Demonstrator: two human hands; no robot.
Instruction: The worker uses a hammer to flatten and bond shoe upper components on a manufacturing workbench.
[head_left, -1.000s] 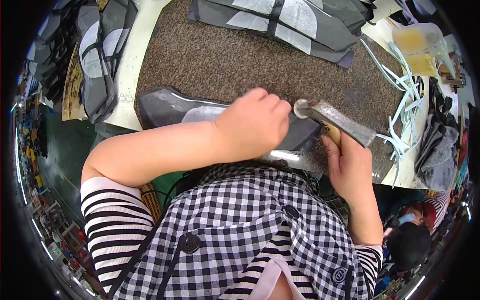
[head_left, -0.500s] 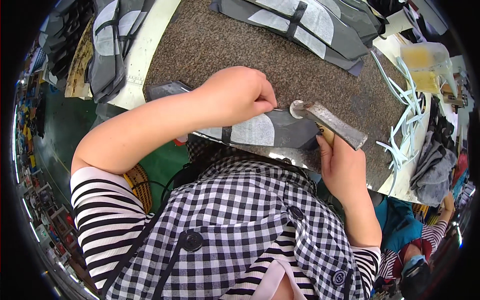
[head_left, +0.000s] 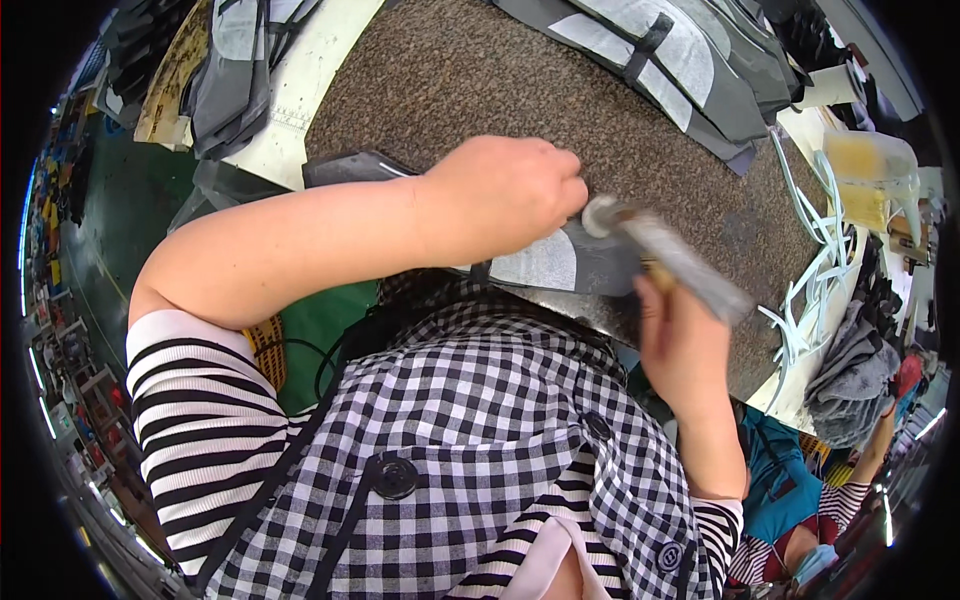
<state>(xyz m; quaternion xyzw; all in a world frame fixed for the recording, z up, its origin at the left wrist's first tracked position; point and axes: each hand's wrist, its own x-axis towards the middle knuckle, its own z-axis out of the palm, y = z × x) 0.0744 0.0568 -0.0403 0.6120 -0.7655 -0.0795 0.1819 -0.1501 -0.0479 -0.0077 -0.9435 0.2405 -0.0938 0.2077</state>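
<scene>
A dark grey shaped material piece (head_left: 605,262) with a pale, whitish patch and a black strip lies along the near edge of the worktop, partly under my left arm. My left hand (head_left: 512,195) is closed at its far edge, with the fingertips hidden, so what they pinch cannot be made out. In my right hand (head_left: 688,335) is a hammer (head_left: 680,260), gripped by its short wooden handle and blurred by motion. The hammer's round face (head_left: 600,215) is at the far edge of the piece, just right of my left fingers.
Stacks of similar grey pieces (head_left: 690,75) lie at the back right and back left (head_left: 230,90) of the brown textured worktop (head_left: 430,85). Pale blue strips (head_left: 800,290) hang loosely on the right, near a plastic container (head_left: 870,180) and grey cloth (head_left: 855,370). Another person (head_left: 810,530) sits at lower right.
My left hand has shifted right along the far edge, closer to the hammer's face. The hammer is now blurred. The whole view has shifted slightly.
</scene>
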